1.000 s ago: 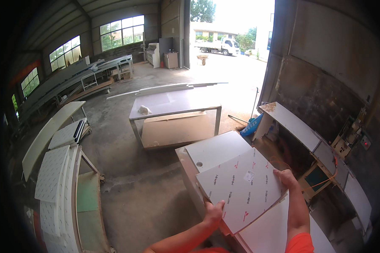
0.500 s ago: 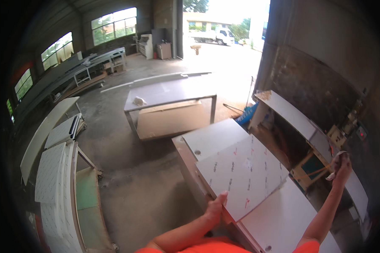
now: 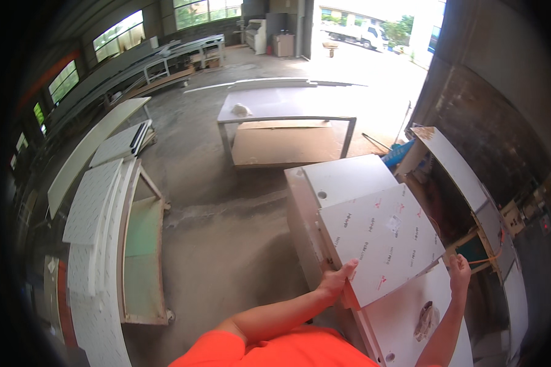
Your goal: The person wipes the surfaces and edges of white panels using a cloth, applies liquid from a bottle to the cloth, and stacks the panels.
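Note:
A white panel (image 3: 389, 235) with rows of printed marks lies on top of a stack of pale boards. Its left edge is gripped by my left hand (image 3: 338, 279), thumb on top and fingers beneath. My right hand (image 3: 460, 272) is just beyond the panel's near right corner, empty, fingers raised and slightly apart; whether it touches the edge is unclear. A crumpled, pale, dirty cloth (image 3: 427, 321) rests on the lower white board (image 3: 392, 315), beside my right forearm. That board has a round hole near its front end.
Ahead stands a metal-framed table (image 3: 281, 107) with a crumpled white item on top and brown board below. At left, a wheeled rack (image 3: 144, 254) carries long panels. A long white bench (image 3: 456, 156) runs along the right, with a blue object (image 3: 399, 153) near its far end.
My right hand has let go of the cloth, which now lies on the board, and has come in toward the panel's right corner. My left hand keeps its grip. The view has shifted.

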A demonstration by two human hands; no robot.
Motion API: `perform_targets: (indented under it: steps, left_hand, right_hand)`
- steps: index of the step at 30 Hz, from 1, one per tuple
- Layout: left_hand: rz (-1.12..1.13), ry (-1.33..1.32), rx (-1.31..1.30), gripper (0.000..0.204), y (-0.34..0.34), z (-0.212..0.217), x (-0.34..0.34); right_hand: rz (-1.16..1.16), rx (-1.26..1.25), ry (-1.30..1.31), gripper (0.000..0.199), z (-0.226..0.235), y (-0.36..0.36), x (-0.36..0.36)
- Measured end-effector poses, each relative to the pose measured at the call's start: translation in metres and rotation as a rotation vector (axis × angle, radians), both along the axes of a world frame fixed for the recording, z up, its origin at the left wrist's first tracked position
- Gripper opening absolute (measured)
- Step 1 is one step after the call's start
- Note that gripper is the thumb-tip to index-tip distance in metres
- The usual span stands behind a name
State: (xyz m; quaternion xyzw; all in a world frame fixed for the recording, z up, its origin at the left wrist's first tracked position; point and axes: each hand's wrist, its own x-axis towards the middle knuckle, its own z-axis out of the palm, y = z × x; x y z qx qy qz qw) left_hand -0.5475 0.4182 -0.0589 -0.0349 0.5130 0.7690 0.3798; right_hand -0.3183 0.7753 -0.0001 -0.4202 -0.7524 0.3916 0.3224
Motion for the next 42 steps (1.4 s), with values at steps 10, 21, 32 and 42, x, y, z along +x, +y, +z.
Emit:
perform_targets:
  steps: [10,21,32,42]
  left_hand:
    - [-0.011,-0.083,0.077,0.108,-0.007,0.018,0.002]
    - [0.001,-0.159,0.111,0.071,0.001,0.037,-0.011]
    - [-0.072,-0.566,0.403,0.079,0.001,0.030,-0.019]
    - [0.036,-0.123,0.210,0.084,0.008,-0.058,-0.009]
  right_hand:
    - [0.301,-0.580,0.289,0.060,-0.054,0.023,-0.060]
    - [0.246,-0.582,0.365,0.060,-0.064,0.009,-0.048]
    - [0.303,-0.215,0.610,0.066,-0.122,-0.005,-0.052]
    - [0.113,-0.348,0.449,0.041,-0.115,-0.028,-0.182]
